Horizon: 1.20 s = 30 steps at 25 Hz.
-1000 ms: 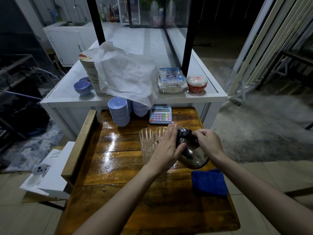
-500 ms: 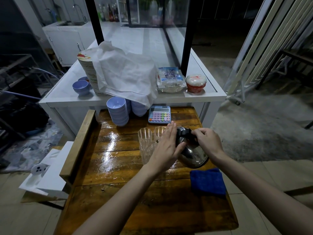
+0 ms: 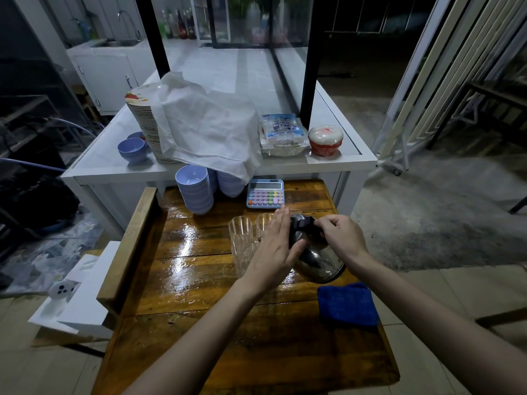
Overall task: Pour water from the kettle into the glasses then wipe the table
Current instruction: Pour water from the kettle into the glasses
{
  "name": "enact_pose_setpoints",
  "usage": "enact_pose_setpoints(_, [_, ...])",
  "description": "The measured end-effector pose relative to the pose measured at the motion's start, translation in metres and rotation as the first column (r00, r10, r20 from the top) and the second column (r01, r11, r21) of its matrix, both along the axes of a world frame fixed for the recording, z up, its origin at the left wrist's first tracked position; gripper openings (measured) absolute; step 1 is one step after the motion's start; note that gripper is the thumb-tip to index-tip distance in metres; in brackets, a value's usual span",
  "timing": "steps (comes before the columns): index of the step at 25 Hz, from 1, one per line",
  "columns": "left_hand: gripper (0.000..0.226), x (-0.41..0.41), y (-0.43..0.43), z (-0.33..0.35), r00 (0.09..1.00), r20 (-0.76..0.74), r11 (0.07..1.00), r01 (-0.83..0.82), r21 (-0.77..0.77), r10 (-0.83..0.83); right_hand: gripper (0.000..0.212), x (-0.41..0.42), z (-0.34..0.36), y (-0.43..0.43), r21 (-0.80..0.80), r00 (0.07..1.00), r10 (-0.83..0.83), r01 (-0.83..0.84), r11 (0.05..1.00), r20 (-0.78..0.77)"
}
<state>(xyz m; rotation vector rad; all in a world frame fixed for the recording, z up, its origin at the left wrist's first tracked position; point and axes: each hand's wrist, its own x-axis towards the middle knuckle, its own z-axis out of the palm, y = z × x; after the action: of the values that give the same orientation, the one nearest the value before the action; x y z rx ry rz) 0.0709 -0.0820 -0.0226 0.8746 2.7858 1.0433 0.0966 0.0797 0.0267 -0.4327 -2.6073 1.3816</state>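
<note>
— Where does the pouring stand?

— Midway, I judge. The kettle (image 3: 316, 260) is tipped toward the glasses (image 3: 240, 228), which stand clustered in the middle of the worktop (image 3: 199, 352), nearer its far edge. The right hand (image 3: 339, 238) has its fingers curled round the black handle on top. The left hand (image 3: 273, 249) lays straight fingers (image 3: 279, 226), pressed together, flat against the lid end.

— Any water in the glasses?

— I cannot tell. They are clear, the light is dim, and the left hand covers the spout and part of the nearest glass.

— And the wiping?

— Not begun. The blue cloth (image 3: 346, 305) lies folded by the right edge, just on the near side of the kettle, untouched. The boards shine along the left half, but I cannot say if that is spill or varnish.

— Anything in the way?

— A calculator (image 3: 265, 193) lies just beyond the glasses. Stacked bowls (image 3: 195, 189) sit toward the far left corner, under the lip of a white counter (image 3: 114, 166). Both would need wiping around or lifting, and the glasses themselves crowd the middle.
</note>
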Motion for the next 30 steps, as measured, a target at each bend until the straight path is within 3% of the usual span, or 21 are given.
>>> enact_pose_setpoints(30, [0.075,-0.0061,-0.0001,-0.0013,1.0,0.002,0.999,0.009,0.03,-0.009,0.033,-0.0058,0.0055,0.0026,0.084,1.0,0.007,-0.005,0.996,-0.016])
